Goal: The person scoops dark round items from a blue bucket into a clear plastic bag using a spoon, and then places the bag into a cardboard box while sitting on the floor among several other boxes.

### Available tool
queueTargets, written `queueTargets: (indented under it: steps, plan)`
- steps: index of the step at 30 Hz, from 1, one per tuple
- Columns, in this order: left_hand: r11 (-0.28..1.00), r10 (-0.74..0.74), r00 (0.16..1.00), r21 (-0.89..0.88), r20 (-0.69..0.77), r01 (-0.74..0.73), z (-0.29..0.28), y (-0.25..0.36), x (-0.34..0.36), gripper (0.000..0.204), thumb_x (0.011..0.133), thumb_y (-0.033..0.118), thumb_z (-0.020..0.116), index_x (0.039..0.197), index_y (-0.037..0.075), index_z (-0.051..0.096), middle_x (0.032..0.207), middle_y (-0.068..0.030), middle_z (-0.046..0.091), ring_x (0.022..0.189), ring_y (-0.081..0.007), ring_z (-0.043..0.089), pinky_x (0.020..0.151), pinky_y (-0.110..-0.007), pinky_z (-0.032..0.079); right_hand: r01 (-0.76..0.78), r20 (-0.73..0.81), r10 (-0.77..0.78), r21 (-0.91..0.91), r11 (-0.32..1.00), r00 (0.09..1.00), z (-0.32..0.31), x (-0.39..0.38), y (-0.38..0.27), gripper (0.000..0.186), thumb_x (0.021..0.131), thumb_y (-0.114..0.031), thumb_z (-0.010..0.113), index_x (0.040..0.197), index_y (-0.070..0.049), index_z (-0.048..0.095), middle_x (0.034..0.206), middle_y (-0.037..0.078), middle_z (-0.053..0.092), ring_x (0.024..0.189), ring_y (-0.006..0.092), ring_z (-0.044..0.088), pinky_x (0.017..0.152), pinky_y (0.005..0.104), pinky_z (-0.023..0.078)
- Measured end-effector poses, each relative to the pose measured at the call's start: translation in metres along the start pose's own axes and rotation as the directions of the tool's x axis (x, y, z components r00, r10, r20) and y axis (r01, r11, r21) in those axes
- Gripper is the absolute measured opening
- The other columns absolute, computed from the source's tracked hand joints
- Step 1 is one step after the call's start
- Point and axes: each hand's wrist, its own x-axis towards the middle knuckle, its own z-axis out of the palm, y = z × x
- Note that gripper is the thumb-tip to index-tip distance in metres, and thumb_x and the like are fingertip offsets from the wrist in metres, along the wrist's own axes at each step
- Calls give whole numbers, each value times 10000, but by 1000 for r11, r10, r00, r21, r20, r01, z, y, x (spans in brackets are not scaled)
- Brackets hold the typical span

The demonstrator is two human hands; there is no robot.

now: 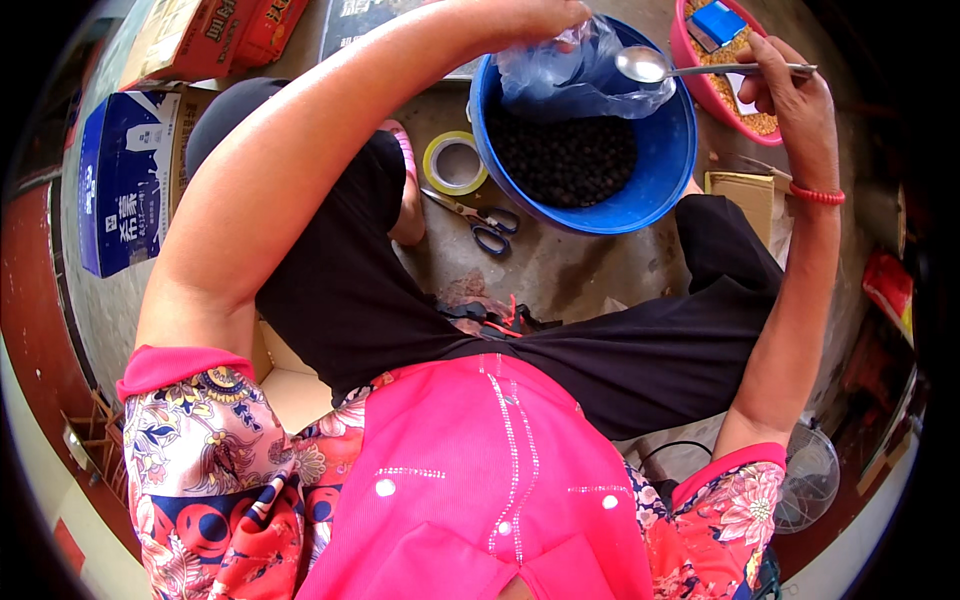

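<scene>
My left hand (548, 20), at the top edge of the view, grips a thin clear plastic bag (570, 75) that hangs over the blue bucket (668, 165). Small dark, roundish pieces (565, 160) lie in the bucket; I cannot make out their kind. In my right hand (795, 100) is a metal spoon (645, 65), held by its handle. Its bowl points left, above the bucket's right side and next to the bag, and looks bare. Whether the spoon touches the bag is unclear.
A tape roll (455, 163) and open scissors (480, 222) lie left of the bucket. Behind it on the right stands a pink basin (690, 60) of yellow grains with a blue packet (716, 22) on top. Cartons (130, 180) stand at the left, a fan (808, 480) at the lower right.
</scene>
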Motion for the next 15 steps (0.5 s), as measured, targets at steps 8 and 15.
queueTargets:
  steps: [8,15]
  plan:
    - [682,-89,996,-731,-32,37,0,-1,11,270,864,255,479,882,54,658,657,-80,602,465,-130,483,417,-283,396,154,363,-153,27,988,919,47,-9,-5,206,893,-208,541,870,-9,590,706,5,570,664,50,534,608,200,430]
    - [584,-79,993,-811,-89,-27,-16,14,2,241,890,279,488,993,92,599,711,-59,596,473,-105,489,383,-242,393,310,248,-244,-278,909,938,30,-7,0,180,875,-177,555,893,2,569,701,36,546,662,79,525,640,219,440]
